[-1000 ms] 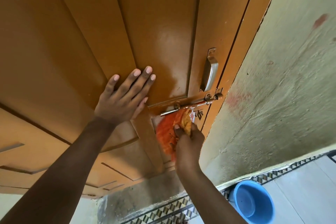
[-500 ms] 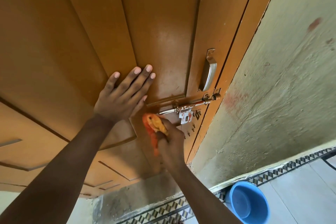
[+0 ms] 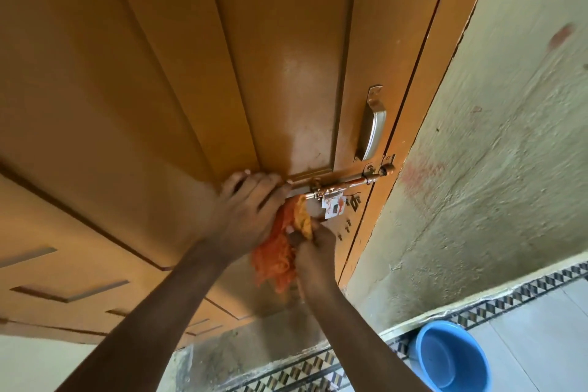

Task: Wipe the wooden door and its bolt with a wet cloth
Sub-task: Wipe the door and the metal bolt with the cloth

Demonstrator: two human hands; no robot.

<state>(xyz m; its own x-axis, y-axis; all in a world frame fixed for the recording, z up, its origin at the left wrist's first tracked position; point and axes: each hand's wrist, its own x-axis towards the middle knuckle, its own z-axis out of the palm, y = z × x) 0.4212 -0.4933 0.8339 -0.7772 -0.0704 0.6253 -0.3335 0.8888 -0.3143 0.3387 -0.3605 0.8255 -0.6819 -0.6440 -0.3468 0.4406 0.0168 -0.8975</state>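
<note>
My right hand is clenched around the orange cloth, bunched up and pressed to the door just under the bolt, close to the door's right edge. My left hand is flat on the wood beside it, fingers spread and reaching the near end of the bolt, holding nothing, just bracing.

The cloth is soft and floppy, with a loose tail hanging below my fist, so I reckon a tight wad near its top gives me the firmest rubbing edge. Wet, it may drip and slide on this glossy paint. The bolt is stiff metal, thin, with a hanging latch plate that looks free to swing, so I'd pinch the cloth around the rod and run along it. The handle sits above, untouched. A blue basin waits on the floor, low right.
</note>
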